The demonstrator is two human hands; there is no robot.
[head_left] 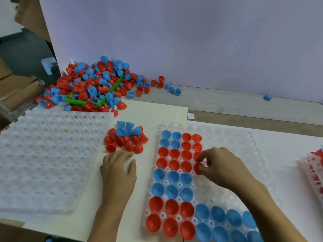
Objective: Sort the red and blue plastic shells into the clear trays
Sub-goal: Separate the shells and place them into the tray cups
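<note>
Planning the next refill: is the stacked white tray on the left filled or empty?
Empty. The stacked white tray shows only bare pockets, no shells seated; the small shell pile lies on the table beside it.

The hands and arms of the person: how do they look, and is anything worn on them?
Both arms are bare as far as the frame shows: no sleeves, gloves, watch, rings or bracelets are visible on the left hand or the right hand. The nails that show are short and unpainted. No markings can be seen.

Green bin [82, 101], paper slip [191, 116].
</note>
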